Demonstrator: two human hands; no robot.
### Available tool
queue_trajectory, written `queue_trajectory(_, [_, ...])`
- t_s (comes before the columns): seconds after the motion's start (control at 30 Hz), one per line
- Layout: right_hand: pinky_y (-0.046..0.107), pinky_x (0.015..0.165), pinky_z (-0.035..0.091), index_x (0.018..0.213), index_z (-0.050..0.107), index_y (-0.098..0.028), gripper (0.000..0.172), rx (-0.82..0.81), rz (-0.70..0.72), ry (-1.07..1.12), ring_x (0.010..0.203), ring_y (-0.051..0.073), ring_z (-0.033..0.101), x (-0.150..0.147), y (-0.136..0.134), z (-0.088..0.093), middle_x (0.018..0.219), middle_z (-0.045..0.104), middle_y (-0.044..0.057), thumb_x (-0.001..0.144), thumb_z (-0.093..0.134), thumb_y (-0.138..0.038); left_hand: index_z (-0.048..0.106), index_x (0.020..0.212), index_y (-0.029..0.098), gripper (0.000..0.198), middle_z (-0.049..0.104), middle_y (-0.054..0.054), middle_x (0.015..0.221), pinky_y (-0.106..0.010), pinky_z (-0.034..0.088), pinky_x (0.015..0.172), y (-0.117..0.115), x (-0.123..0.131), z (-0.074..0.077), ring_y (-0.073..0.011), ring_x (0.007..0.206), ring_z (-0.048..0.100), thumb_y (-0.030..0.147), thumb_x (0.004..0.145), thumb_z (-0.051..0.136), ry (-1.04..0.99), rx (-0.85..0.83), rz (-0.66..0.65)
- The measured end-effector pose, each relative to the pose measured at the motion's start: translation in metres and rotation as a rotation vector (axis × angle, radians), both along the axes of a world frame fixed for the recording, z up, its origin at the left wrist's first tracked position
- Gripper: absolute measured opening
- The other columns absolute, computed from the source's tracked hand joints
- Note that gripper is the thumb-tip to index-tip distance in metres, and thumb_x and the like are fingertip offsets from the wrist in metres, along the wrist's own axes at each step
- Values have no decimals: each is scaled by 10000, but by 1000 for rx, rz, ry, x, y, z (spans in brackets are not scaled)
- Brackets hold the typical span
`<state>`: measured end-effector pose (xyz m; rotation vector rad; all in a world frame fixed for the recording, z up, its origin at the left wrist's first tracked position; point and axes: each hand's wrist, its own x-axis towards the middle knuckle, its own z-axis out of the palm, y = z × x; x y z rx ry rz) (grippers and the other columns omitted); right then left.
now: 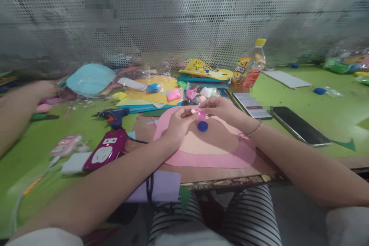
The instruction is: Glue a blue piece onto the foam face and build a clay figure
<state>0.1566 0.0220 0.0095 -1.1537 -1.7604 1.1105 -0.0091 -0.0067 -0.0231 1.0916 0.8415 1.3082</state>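
Note:
My left hand (180, 125) and my right hand (220, 110) meet over the middle of the table, with the fingers of both closed. Between their fingertips is a small bright pink packet (201, 115), seemingly soft clay in clear plastic wrap. A pale pink bit shows at the left fingertips, too small to make out. Just below the fingers a round dark blue cap (203, 126) rests on a peach paper shape (213, 142). That shape lies on a larger pink sheet (184, 160).
Behind my hands lie wrapped clay packets (173, 95) and a yellow cutout (204, 70). To the left are a blue glue gun (117, 117) and a magenta power bank (106, 150); another person's arm (20, 111) reaches in. Two phones (300, 125) (252, 104) and a bottle (250, 67) stand right.

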Motion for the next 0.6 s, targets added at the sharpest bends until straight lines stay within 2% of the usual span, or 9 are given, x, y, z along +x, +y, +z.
queue_trajectory(0.2, [219, 581, 453, 803, 668, -173, 150, -1, 50, 45, 637, 89, 561, 1, 2, -4, 735, 645, 3, 680, 689, -256, 647, 778, 171, 201, 648, -1, 755, -238, 456, 690, -1, 0, 0, -102, 695, 582, 243, 619, 748, 17, -23, 12])
queue_trajectory(0.47, [280, 715, 498, 787, 651, -158, 165, -19, 67, 72, 696, 106, 582, 3, 4, -3, 735, 621, 11, 778, 588, -310, 575, 691, 151, 209, 593, 18, 687, -254, 448, 691, 0, 1, 3, -95, 659, 564, 233, 599, 744, -34, -17, 1])
queue_trajectory(0.53, [290, 700, 494, 793, 660, -160, 166, 63, 52, 3, 698, 120, 585, 3, 3, -2, 744, 630, 17, 780, 580, -306, 560, 681, 151, 217, 583, 25, 685, -245, 445, 693, 0, 2, 4, -85, 656, 557, 218, 591, 746, -50, -24, 28])
queue_trajectory(0.6, [298, 695, 485, 788, 678, -169, 149, 224, 10, -99, 738, 145, 592, 3, 0, 1, 780, 644, 30, 770, 590, -289, 542, 669, 151, 224, 568, 33, 675, -237, 445, 697, 0, 2, 5, -76, 654, 550, 204, 589, 745, -69, -27, 58])
